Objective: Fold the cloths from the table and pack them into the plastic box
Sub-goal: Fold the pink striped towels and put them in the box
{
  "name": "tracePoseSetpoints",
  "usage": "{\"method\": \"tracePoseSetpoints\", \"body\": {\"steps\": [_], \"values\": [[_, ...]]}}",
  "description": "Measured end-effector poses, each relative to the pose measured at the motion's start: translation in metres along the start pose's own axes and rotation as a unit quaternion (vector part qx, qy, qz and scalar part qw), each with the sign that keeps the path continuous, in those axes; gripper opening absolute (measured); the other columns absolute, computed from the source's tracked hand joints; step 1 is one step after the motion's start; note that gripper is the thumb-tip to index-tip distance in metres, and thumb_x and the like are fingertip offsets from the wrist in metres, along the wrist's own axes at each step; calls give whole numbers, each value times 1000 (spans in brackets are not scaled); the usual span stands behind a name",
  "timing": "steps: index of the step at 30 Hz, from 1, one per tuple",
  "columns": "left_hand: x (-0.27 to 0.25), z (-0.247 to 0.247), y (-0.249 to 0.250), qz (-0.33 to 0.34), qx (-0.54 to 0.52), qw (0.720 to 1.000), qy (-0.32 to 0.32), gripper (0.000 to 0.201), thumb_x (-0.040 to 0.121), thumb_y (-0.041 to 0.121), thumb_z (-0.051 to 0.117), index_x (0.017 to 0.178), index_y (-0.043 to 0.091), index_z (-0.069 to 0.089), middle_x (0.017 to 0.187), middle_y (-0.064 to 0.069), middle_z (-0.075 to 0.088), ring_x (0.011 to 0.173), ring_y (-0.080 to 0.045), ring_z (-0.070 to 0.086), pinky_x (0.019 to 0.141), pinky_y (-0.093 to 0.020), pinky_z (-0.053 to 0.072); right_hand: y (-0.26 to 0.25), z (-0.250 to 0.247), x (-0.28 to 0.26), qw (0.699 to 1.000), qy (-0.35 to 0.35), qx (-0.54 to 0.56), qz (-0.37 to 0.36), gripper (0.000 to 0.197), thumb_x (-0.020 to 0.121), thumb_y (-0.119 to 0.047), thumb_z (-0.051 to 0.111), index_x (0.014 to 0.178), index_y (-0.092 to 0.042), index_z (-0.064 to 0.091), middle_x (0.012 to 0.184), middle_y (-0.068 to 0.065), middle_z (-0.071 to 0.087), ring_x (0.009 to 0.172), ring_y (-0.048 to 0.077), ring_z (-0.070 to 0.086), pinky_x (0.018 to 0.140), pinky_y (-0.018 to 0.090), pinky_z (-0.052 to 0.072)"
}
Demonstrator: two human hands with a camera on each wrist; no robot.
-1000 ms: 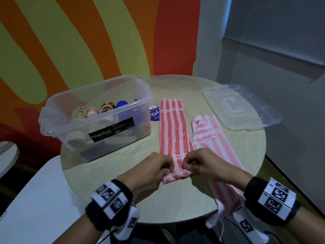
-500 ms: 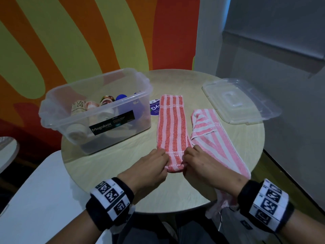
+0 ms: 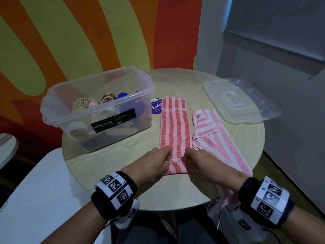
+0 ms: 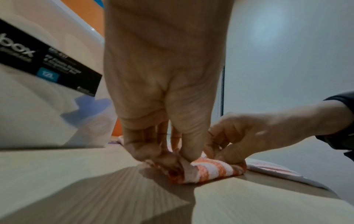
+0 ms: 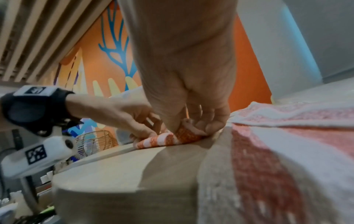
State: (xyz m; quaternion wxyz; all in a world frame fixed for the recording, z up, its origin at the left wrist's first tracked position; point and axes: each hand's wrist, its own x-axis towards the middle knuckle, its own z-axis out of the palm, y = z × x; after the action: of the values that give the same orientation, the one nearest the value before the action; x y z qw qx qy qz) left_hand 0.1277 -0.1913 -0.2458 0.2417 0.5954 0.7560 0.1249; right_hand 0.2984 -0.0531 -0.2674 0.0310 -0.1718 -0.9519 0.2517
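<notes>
A long cloth with orange-red stripes [image 3: 175, 131] lies lengthwise on the round table [image 3: 112, 161]. Its near end is rolled or folded over into a small bundle [image 4: 206, 169] [image 5: 168, 139]. My left hand [image 3: 154, 162] pinches the bundle's left side and my right hand [image 3: 198, 161] pinches its right side. A second cloth with pink stripes [image 3: 216, 138] lies beside it on the right and hangs over the table's near edge. The clear plastic box [image 3: 98, 110] stands at the left.
Inside the box lie several small bottles and rolls [image 3: 95, 104]. Its clear lid [image 3: 241, 101] rests at the table's far right. A round purple sticker [image 3: 156, 106] sits between box and cloth. A white surface [image 3: 35, 199] lies below the table's left side.
Both hands have moved the striped cloth's near end away from me, folding it over onto the cloth. The bundle now lies further onto the table.
</notes>
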Motion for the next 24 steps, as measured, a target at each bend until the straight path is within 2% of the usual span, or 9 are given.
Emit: {"method": "tracePoseSetpoints", "body": {"steps": [3,5,7,10,13,15,18,21,24], "values": [[2,-4,11,42,102,992,61,10,105,32,52,106,27,43,112,6,52,95,-13,53,74,-21,39,3,7,0,998,34,-56,-10,2,98,-19,55,96,-20,57,94,-1,56,85,23,50,74,41,44],[1,-4,15,70,129,988,54,17,102,40,57,102,25,49,107,8,47,98,-12,47,75,-22,36,6,9,-1,996,26,-82,-4,9,99,-23,54,103,-18,60,100,0,52,91,23,46,79,43,43],[0,0,15,71,139,988,17,24,98,45,61,106,24,56,106,9,47,97,-11,45,76,-25,39,7,7,-2,995,22,-100,-3,12,100,-27,52,106,-20,59,103,-1,49,93,23,43,81,43,43],[-2,4,13,68,137,988,16,18,104,32,53,108,18,63,106,1,59,96,-16,55,82,-30,50,3,0,-8,996,15,-76,-47,24,103,-45,43,110,-25,55,102,-10,44,94,15,39,82,36,41],[-4,0,8,48,74,996,-18,21,105,27,52,92,16,65,87,2,61,78,-17,60,67,-29,50,-2,-3,-20,993,-24,-70,-88,34,100,-60,44,112,-29,52,106,-14,46,97,11,39,83,33,40],[-5,-5,1,33,40,997,-49,20,104,25,52,89,19,64,82,5,61,75,-15,60,63,-26,46,0,3,-24,990,-31,-96,-99,28,98,-53,46,107,-27,54,108,-11,47,96,13,38,81,39,43],[-5,-8,-5,11,13,999,-51,14,104,22,49,96,26,59,93,7,61,82,-10,60,66,-22,43,-1,6,-15,996,-38,-62,-47,19,102,-41,51,95,-24,55,104,-4,47,93,17,36,84,45,42],[-2,-10,0,11,57,998,0,11,106,31,48,97,26,52,100,6,59,85,-11,57,67,-24,41,-8,2,-5,995,-85,-44,32,32,105,-40,47,90,-13,56,100,0,44,98,22,38,90,46,39],[-2,-13,5,33,54,998,1,20,97,43,64,94,25,56,97,10,57,86,-11,56,71,-29,49,-8,1,3,992,-94,-10,81,40,105,-44,45,85,-12,55,97,0,44,101,23,40,91,46,38]]}}
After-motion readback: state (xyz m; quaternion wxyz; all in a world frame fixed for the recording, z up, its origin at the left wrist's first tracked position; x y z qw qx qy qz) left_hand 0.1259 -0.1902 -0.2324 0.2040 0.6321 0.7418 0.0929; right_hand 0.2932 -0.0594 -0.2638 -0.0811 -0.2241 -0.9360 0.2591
